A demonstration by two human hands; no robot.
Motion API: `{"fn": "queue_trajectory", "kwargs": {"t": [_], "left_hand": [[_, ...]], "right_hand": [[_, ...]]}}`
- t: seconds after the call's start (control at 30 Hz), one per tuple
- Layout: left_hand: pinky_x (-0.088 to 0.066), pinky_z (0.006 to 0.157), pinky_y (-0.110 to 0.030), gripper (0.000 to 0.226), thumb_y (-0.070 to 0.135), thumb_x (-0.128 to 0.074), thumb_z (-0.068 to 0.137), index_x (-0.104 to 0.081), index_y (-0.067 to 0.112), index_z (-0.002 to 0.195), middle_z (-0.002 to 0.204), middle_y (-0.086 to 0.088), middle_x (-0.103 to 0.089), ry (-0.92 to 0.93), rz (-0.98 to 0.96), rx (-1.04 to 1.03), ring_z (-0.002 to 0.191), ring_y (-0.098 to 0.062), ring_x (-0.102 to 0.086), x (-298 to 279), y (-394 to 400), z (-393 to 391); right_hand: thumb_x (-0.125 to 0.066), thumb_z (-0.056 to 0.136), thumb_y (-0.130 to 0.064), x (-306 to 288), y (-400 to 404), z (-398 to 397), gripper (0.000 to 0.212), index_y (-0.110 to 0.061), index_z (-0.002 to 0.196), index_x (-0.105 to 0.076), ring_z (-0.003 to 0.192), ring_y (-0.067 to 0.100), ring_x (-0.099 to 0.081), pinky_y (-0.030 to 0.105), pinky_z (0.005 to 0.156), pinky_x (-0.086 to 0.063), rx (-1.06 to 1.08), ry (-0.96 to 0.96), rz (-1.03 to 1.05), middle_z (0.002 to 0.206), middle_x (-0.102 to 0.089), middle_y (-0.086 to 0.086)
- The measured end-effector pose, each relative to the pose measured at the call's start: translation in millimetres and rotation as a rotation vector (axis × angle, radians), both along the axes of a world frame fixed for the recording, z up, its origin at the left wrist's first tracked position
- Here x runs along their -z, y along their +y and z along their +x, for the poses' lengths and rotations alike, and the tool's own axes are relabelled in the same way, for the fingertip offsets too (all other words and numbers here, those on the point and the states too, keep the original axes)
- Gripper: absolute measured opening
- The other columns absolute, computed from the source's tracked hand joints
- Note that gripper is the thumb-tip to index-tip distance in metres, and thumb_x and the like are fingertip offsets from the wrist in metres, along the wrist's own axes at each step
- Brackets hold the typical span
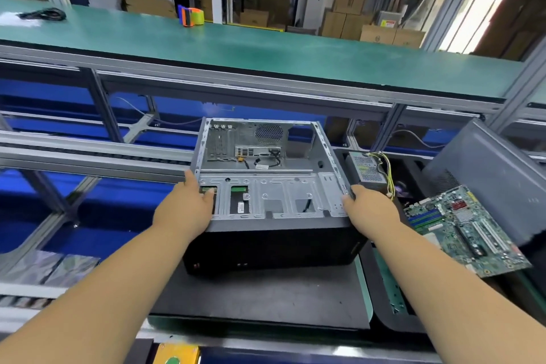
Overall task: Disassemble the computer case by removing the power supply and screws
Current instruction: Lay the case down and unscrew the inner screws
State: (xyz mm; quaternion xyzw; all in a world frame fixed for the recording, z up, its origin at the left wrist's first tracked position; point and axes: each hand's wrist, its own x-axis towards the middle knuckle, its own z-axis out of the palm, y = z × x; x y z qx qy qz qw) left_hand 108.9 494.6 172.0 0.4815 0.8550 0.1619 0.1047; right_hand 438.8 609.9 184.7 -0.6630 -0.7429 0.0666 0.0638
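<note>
The left hand (185, 207) grips the left edge of the computer case (266, 186), with the thumb lying on the inner metal frame and the other fingers wrapped around the outer side, so the hand is closed on the case wall. The right hand (369, 207) holds the right edge of the same case in a similar way, the fingers curled over the rim near the front corner. The case lies with its open side facing up on a dark mat (266, 295), and its black front panel faces the person. Inside the case the metal floor is bare, with only some thin cables (266, 161) near the rear port plate. The power supply (367, 168) is outside the case, just beside its right side, in a dark tray, and a bundle of yellow and black wires (387, 174) comes out of it. A green motherboard (464, 230) lies to the right, tilted, near the right forearm. A grey side panel (487, 174) rests behind the motherboard. On the green shelf (266, 47) above, well apart from the case, stands an orange and blue tape dispenser (191, 16), and a black cable (44, 13) lies at the far left.
</note>
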Motion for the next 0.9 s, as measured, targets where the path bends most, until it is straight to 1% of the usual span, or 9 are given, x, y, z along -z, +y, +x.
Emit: {"fn": "queue_trajectory", "kwargs": {"t": [0.17,0.27,0.33,0.4,0.47,0.5,0.67,0.77,0.9], "left_hand": [[-0.044,0.093,-0.045,0.071,0.050,-0.032,0.099,-0.005,0.017,0.156,0.148,-0.015,-0.040,-0.001,-0.017,0.045,0.128,-0.034,-0.046,2,10,-16],[-0.042,0.096,-0.046,0.072,0.051,-0.034,0.098,-0.007,0.017,0.155,0.148,-0.015,-0.040,-0.026,-0.040,0.041,0.130,-0.035,-0.044,-1,10,-17],[-0.040,0.102,-0.048,0.068,0.048,-0.036,0.098,-0.018,0.012,0.153,0.149,-0.015,-0.039,0.053,-0.032,0.041,0.131,-0.036,-0.041,-6,6,-12],[-0.033,0.108,-0.049,0.063,0.044,-0.040,0.098,-0.028,0.009,0.150,0.151,-0.013,-0.037,0.199,0.053,0.076,0.134,-0.035,-0.037,-13,5,-1],[-0.029,0.111,-0.047,0.061,0.041,-0.045,0.098,-0.032,0.011,0.149,0.151,-0.010,-0.037,0.131,0.200,0.157,0.137,-0.031,-0.034,-22,7,21],[-0.029,0.112,-0.044,0.059,0.039,-0.047,0.097,-0.035,0.012,0.148,0.151,-0.009,-0.038,0.059,0.261,0.226,0.138,-0.029,-0.034,-27,9,35],[-0.025,0.114,-0.030,0.049,0.031,-0.055,0.096,-0.046,0.019,0.143,0.146,0.001,-0.045,-0.115,0.345,0.542,0.136,-0.018,-0.037,-34,24,119],[-0.021,0.113,-0.025,0.049,0.030,-0.057,0.095,-0.047,0.024,0.142,0.146,0.005,-0.043,-0.147,0.316,0.628,0.137,-0.015,-0.035,-33,37,168],[-0.021,0.112,-0.022,0.048,0.031,-0.056,0.096,-0.047,0.025,0.142,0.145,0.006,-0.044,-0.147,0.300,0.738,0.135,-0.013,-0.036,-33,53,222]], "right_hand": [[-0.038,0.101,-0.037,-2,-15,-1,0.030,-0.012,0.109,-0.053,0.078,0.029,-0.048,0.035,0.063,-0.034,0.016,0.008,0.015,0.099,-0.066,0.012],[-0.040,0.100,-0.039,-5,-17,-1,0.032,-0.012,0.111,-0.053,0.083,0.030,-0.052,0.035,0.065,-0.036,0.021,0.014,-0.011,0.101,-0.066,0.011],[-0.046,0.098,-0.045,-8,-13,4,0.035,-0.015,0.113,-0.056,0.091,0.029,-0.058,0.034,0.069,-0.039,0.020,0.077,-0.100,0.101,-0.064,0.007],[-0.056,0.093,-0.046,-9,-5,17,0.033,-0.015,0.103,-0.063,0.091,0.024,-0.060,0.035,0.074,-0.045,0.058,0.363,-0.240,0.098,-0.066,0.002],[-0.061,0.093,-0.039,-7,1,37,0.027,-0.013,0.098,-0.069,0.081,0.020,-0.061,0.035,0.075,-0.047,0.142,0.740,-0.355,0.096,-0.071,0.007],[-0.061,0.095,-0.033,-2,4,50,0.023,-0.012,0.099,-0.071,0.077,0.019,-0.061,0.034,0.074,-0.048,0.174,0.834,-0.348,0.095,-0.073,0.009],[-0.060,0.095,-0.014,20,12,116,0.019,-0.001,0.102,-0.072,0.076,0.021,-0.059,0.027,0.069,-0.047,0.305,0.859,-0.235,0.081,-0.069,0.009],[-0.061,0.095,-0.014,24,15,146,0.017,-0.003,0.099,-0.073,0.075,0.022,-0.060,0.031,0.073,-0.049,0.335,0.827,-0.264,0.083,-0.071,0.008],[-0.060,0.095,-0.014,26,17,175,0.016,-0.003,0.096,-0.071,0.070,0.018,-0.061,0.026,0.065,-0.052,0.332,0.798,-0.237,0.089,-0.072,0.012]]}}
